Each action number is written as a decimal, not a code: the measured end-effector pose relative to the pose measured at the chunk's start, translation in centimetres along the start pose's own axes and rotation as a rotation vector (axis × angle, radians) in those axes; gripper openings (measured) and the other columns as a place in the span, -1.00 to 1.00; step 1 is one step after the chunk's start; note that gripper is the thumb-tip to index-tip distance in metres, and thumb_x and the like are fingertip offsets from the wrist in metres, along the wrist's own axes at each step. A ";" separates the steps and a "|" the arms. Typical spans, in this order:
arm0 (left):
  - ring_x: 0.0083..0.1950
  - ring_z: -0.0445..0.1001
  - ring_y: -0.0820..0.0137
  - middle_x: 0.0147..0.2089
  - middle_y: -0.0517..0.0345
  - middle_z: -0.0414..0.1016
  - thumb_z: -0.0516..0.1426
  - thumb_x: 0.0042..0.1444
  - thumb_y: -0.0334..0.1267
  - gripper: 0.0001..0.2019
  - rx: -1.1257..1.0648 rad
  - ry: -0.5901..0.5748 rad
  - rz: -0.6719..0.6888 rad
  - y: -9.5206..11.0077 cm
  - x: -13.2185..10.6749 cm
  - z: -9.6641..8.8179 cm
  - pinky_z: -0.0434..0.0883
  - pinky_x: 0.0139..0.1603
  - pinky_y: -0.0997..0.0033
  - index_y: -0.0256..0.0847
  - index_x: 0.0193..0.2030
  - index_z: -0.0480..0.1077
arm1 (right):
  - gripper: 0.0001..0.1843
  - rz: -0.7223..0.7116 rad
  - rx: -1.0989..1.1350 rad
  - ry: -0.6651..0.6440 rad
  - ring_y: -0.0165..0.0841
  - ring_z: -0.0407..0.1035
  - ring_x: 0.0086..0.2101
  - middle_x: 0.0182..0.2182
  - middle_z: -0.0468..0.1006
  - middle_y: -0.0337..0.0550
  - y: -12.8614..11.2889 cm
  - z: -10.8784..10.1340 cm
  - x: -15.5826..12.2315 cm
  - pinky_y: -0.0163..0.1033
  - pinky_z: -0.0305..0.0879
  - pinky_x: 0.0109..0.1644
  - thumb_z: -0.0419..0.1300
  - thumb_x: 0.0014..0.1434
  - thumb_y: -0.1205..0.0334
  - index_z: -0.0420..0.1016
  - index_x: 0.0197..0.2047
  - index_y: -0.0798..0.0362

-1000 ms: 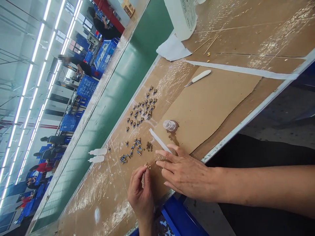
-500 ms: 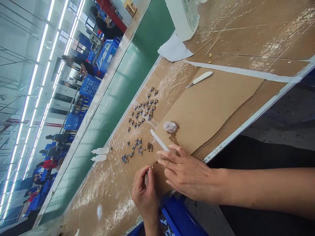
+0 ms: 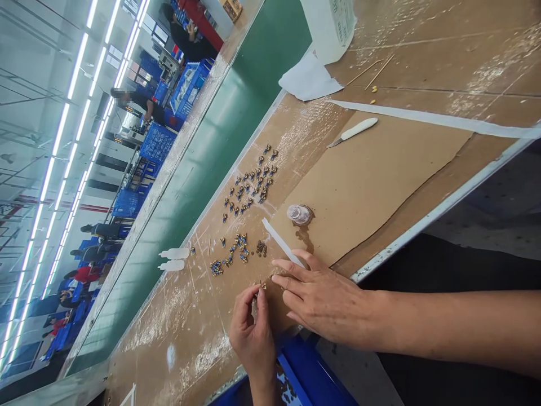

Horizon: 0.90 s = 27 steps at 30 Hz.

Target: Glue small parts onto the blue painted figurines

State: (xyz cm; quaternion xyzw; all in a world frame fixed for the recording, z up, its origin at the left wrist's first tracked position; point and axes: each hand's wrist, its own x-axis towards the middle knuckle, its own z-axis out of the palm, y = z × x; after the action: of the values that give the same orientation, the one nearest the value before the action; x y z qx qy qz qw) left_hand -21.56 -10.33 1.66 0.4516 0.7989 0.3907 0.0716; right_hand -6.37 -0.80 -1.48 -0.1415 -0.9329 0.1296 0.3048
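Note:
My left hand (image 3: 253, 321) is closed in a pinch on a small figurine (image 3: 264, 286) with gold and dark parts, mostly hidden by the fingertips. Beside it, my right hand (image 3: 315, 293) lies low over the table with fingers stretched apart, its fingertips a short way from the figurine. Whether those fingertips touch anything small is hard to see. Just beyond the hands is a little pile of brown beads (image 3: 261, 248). Next to that pile are clustered blue and gold figurines (image 3: 240, 242). Farther off, more figurines (image 3: 253, 180) stand spread out in loose rows.
A small glass jar (image 3: 299, 214) stands on a cardboard sheet (image 3: 380, 169), near a white-handled knife (image 3: 358, 129). Two white squeeze bottles (image 3: 174, 259) lie left. A large white jug (image 3: 332, 34), paper (image 3: 310, 79) and sticks (image 3: 379, 72) are at the back. A blue bin (image 3: 313, 372) sits below the table edge.
The view has tilted slightly, shifting the table things a little. Both hands keep nearly the same pose, the left still pinching the figurine.

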 end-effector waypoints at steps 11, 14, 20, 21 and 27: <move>-0.17 0.43 0.48 -0.21 0.20 0.47 0.16 0.10 -0.28 -0.88 0.025 -0.043 0.110 0.1 0.2 -0.1 0.35 -0.09 0.52 -0.12 -0.20 0.46 | -0.84 -0.029 -0.033 0.115 -0.09 0.11 0.16 -0.01 0.45 -0.01 -0.3 0.5 -1.3 0.18 0.08 0.17 0.06 0.15 0.28 0.47 -0.31 0.10; -0.16 0.43 0.47 -0.20 0.20 0.46 0.15 0.11 -0.29 -0.88 0.032 -0.056 0.134 0.0 0.4 -0.3 0.35 -0.07 0.50 -0.13 -0.19 0.45 | -0.86 -0.017 -0.017 0.113 -0.08 0.13 0.15 -0.04 0.47 -0.03 -0.3 0.6 -1.1 0.19 0.10 0.15 0.08 0.13 0.28 0.47 -0.35 0.08; -0.15 0.42 0.48 -0.19 0.21 0.45 0.15 0.12 -0.30 -0.86 0.029 -0.057 0.129 -0.3 0.5 -0.4 0.34 -0.07 0.51 -0.10 -0.17 0.45 | -0.82 -0.006 -0.030 0.082 -0.07 0.16 0.13 -0.04 0.47 -0.04 -0.1 0.4 -0.4 0.20 0.13 0.14 0.08 0.12 0.24 0.50 -0.33 0.08; -0.15 0.42 0.48 -0.19 0.21 0.46 0.14 0.12 -0.29 -0.87 0.023 -0.051 0.125 -0.3 0.5 -0.4 0.34 -0.07 0.51 -0.10 -0.18 0.45 | -0.81 0.001 -0.035 0.081 -0.06 0.14 0.14 -0.04 0.47 -0.06 0.0 0.3 -0.3 0.21 0.13 0.13 0.07 0.13 0.23 0.50 -0.33 0.07; -0.18 0.42 0.49 -0.21 0.20 0.46 0.16 0.10 -0.29 -0.88 0.016 -0.021 0.121 -0.3 0.1 -0.3 0.34 -0.08 0.53 -0.13 -0.20 0.45 | -0.79 0.021 -0.061 0.082 -0.16 0.15 0.14 -0.07 0.50 -0.18 0.9 0.0 0.7 0.14 0.20 0.14 0.03 0.13 0.29 0.50 -0.30 0.03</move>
State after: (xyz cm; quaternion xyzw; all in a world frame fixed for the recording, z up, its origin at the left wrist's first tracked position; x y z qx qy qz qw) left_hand -22.03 -10.50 1.68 0.5037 0.7724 0.3833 0.0528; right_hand -6.76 0.32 -1.42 -0.1658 -0.9216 0.0982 0.3370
